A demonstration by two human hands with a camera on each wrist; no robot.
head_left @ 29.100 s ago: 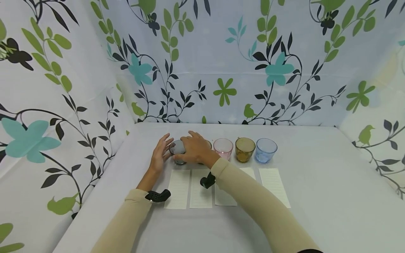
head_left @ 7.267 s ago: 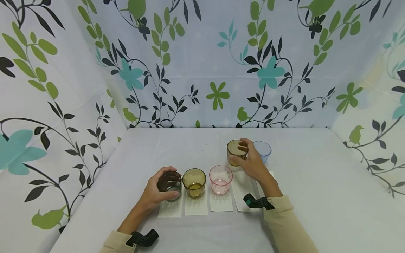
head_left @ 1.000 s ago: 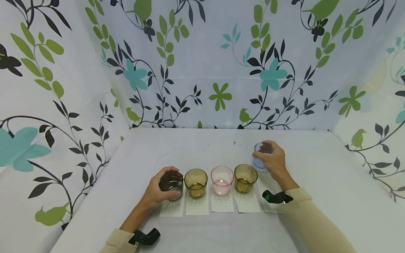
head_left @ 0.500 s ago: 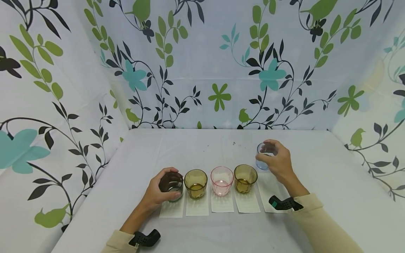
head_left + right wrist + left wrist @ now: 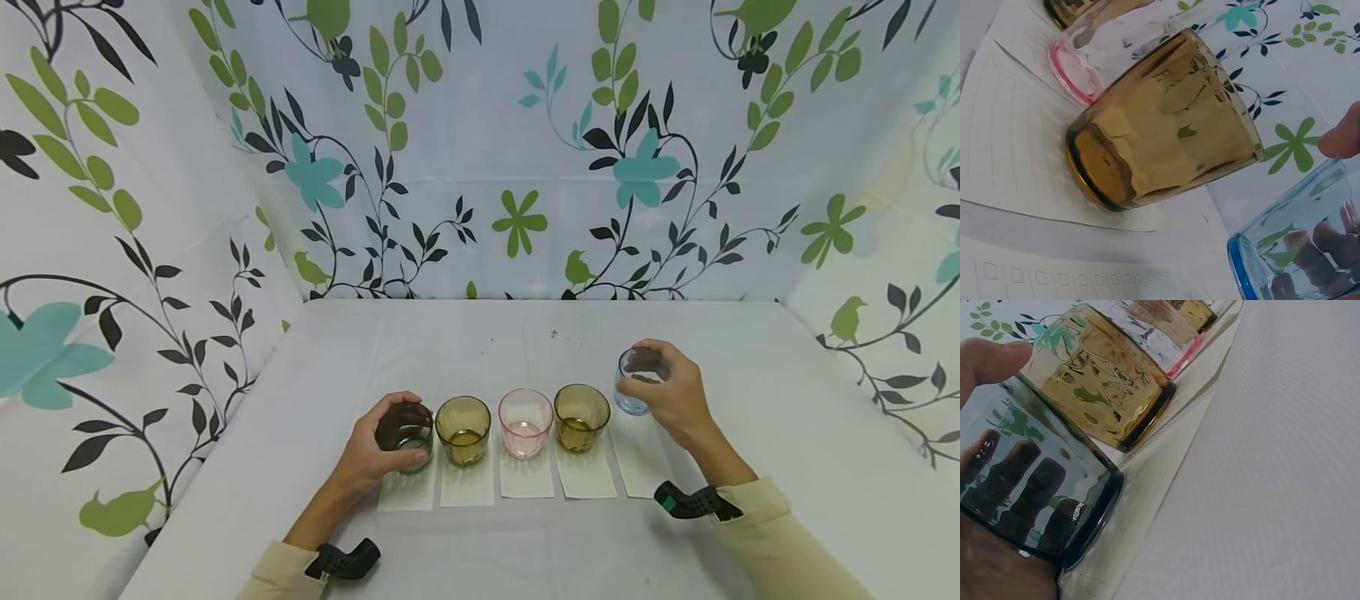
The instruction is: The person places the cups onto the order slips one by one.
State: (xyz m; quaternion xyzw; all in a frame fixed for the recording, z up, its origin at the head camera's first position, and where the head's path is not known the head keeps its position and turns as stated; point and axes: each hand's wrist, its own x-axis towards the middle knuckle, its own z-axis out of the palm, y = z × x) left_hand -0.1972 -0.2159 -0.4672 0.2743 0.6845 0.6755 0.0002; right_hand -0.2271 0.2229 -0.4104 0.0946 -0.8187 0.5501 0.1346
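My left hand [image 5: 369,448] grips a dark grey glass [image 5: 407,427] standing on the leftmost paper strip [image 5: 405,496]. Through its wall, the left wrist view shows my fingers [image 5: 1029,494] wrapped round it. My right hand [image 5: 681,398] holds a blue glass [image 5: 628,400], thumb on the near side, by the far end of the rightmost strip [image 5: 642,462]. Between the hands stand a yellow-olive glass [image 5: 463,427], a clear pink-rimmed glass [image 5: 525,425] and an amber glass [image 5: 582,418], each on a strip. In the right wrist view the amber glass [image 5: 1160,131] is beside the blue one.
White cloth covers the table [image 5: 480,550]. Behind it hangs a leaf-and-flower patterned curtain [image 5: 480,150], which continues down both sides. The strips lie side by side, with small printed squares and lines showing in the right wrist view.
The glasses stood in a row behind the strips at first. The amber glass has since come forward onto its strip. Lately my right hand has brought the blue glass rightward and nearer; my left stays put.
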